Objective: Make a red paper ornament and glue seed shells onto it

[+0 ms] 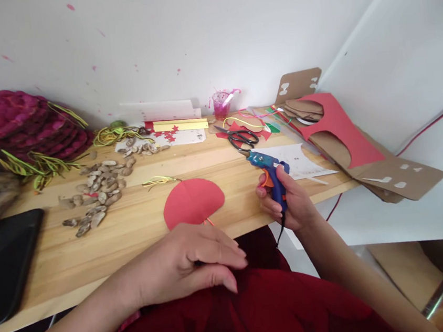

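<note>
My right hand [288, 196] is wrapped round the handle of a blue glue gun [276, 181] with an orange trigger. Its nozzle points up and left, just below a pair of black-handled scissors [243, 138]. My left hand [203, 255] holds nothing; its fingers stretch to the right, with the thumb apart below them. Just beyond that hand a red paper disc [192, 200] lies flat on the wooden table [140, 224], its near edge partly hidden. A yellow-green string [162, 180] shows at its top, and an orange cord end pokes out at its lower right.
Peanut shells [104, 183] are scattered left of the disc, near a black tray-like object [10, 262]. Stacked purple braided pieces [15, 127] stand at back left. A pink-stained cup [222, 105] is by the wall. Cut red card [344, 126] and cardboard [404, 173] overhang the right end.
</note>
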A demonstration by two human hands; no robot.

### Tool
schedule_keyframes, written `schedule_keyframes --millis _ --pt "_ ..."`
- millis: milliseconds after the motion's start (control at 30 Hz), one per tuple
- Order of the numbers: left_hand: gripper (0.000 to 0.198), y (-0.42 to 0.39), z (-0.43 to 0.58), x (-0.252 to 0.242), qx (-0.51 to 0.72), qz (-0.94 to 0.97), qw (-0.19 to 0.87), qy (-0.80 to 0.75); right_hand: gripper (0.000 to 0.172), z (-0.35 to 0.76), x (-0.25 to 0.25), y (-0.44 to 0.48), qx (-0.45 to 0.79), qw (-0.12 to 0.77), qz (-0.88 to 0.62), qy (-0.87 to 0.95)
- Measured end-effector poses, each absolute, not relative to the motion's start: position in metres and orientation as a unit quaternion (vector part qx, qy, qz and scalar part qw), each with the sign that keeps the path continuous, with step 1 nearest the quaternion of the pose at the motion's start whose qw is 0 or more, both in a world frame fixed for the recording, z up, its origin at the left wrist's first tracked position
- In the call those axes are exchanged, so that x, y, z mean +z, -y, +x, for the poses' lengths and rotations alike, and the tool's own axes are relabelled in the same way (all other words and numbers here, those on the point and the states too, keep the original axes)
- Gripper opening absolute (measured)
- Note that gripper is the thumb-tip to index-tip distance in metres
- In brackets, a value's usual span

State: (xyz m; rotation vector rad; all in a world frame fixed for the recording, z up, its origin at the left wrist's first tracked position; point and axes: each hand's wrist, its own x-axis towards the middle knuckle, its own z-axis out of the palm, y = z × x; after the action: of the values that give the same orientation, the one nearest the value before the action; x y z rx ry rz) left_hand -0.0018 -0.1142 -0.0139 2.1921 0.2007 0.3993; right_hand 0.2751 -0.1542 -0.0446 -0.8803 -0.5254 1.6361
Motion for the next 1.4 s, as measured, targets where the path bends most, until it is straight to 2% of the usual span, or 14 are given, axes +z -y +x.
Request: schedule_keyframes --millis 67,133,267,367,633,767,900,1000,1167,1400 --pt "0.022 0.111 -0.004 -0.017 0.229 0.873 0.407 -0.138 0.041 0.276 -0.045 0.154 0.696 0.570 -0.374 0.224" --pt "0.030 0.102 -0.004 -0.028 0.243 0.897 0.299 -0.214 0.040 0.276 -0.045 0.154 0.698 0.569 -0.373 0.224" --pt "0.061 0.086 -0.001 -0.052 0.112 0.945 0.151 -0.268 0.039 0.276 -0.046 0.156 0.702 0.567 -0.369 0.222" --pt "0.063 0.082 0.001 -0.059 0.052 0.952 0.115 -0.279 0.039 0.276 -0.046 0.157 0.701 0.570 -0.369 0.217" --pt "0.053 0.075 0.000 -0.050 0.023 0.958 0.158 -0.240 0.037 0.268 -0.042 0.155 0.671 0.573 -0.423 0.206" --pt "0.053 0.069 -0.006 -0.046 0.039 0.944 0.248 -0.214 0.037 0.265 -0.036 0.155 0.644 0.559 -0.482 0.201" --pt "0.041 0.066 -0.013 -0.052 0.133 0.899 0.346 -0.234 0.037 0.281 -0.024 0.155 0.563 0.585 -0.561 0.160" --pt "0.035 0.065 -0.013 -0.062 0.202 0.893 0.328 -0.234 0.034 0.304 -0.012 0.155 0.545 0.581 -0.588 0.142" --pt "0.031 0.065 -0.009 -0.067 0.243 0.907 0.274 -0.210 0.012 0.336 0.002 0.148 0.567 0.573 -0.576 0.134" --pt "0.030 0.064 -0.009 -0.070 0.268 0.908 0.259 -0.191 0.006 0.351 -0.008 0.137 0.573 0.581 -0.561 0.142"
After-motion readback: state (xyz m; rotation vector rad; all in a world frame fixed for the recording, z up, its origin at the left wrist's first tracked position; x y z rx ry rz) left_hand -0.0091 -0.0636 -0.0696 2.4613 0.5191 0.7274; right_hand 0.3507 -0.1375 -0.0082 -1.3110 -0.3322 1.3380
